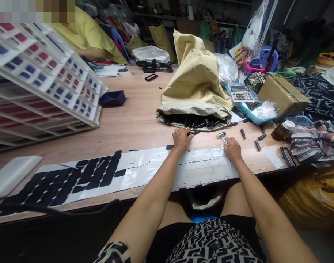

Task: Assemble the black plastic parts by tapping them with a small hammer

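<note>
My left hand is closed on a slim black part, just in front of the mouth of a tan sack. Black pieces show inside the sack's opening. In my right hand is a small hammer with a yellowish head and a metal handle, held slightly above the table. Below both hands lies a long white sheet. Its left part carries rows of flat black rounded pieces.
White plastic racks lean at the left, near a dark blue tray. A calculator rests on a blue basket beside a cardboard box. Loose black parts and a brown bottle lie right. A person in yellow sits opposite.
</note>
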